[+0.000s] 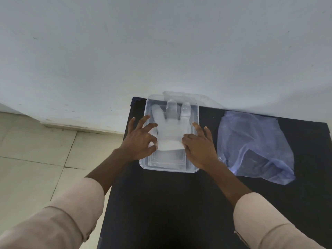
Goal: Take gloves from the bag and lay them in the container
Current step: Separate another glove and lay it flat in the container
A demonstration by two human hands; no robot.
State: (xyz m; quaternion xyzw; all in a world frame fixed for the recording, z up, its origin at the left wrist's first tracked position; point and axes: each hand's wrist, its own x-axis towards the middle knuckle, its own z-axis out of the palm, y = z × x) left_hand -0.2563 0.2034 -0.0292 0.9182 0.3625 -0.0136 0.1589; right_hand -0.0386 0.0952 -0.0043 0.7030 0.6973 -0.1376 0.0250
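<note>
Glove [168, 130]: translucent, thin plastic film, lying flat inside the container at the centre of the frame; long axis runs bottom to top of the frame, cuff toward the lower edge, fingers pointing to the upper edge, toward the wall.
Glove fingers: three rounded tips show clearly, slightly puffed; the rest are hidden under the hands.
Container [169, 169]: clear, rigid plastic, rectangular with rounded corners and a stepped floor; long side also runs bottom to top of the frame.
Lid [197, 98]: clear plastic sheet tucked behind the container's far edge, against the wall.
Bag [255, 146]: bluish, crinkled, see-through plastic, slumped at centre right, just beside the container; contents cannot be told.
Left hand [142, 141]: fingers spread and bent, tips pressing on the glove's left edge and the container rim.
Right hand [199, 146]: fingers loosely apart, laid flat on the glove's right edge near the cuff; not pinching.
Table [170, 203]: matte black, flat surface.
Sleeves [68, 216]: pale pink cloth, pushed up the forearms.
Wall [161, 42]: pale, scuffed plaster, top of frame.
Floor [32, 150]: cream tiles, left.
</note>
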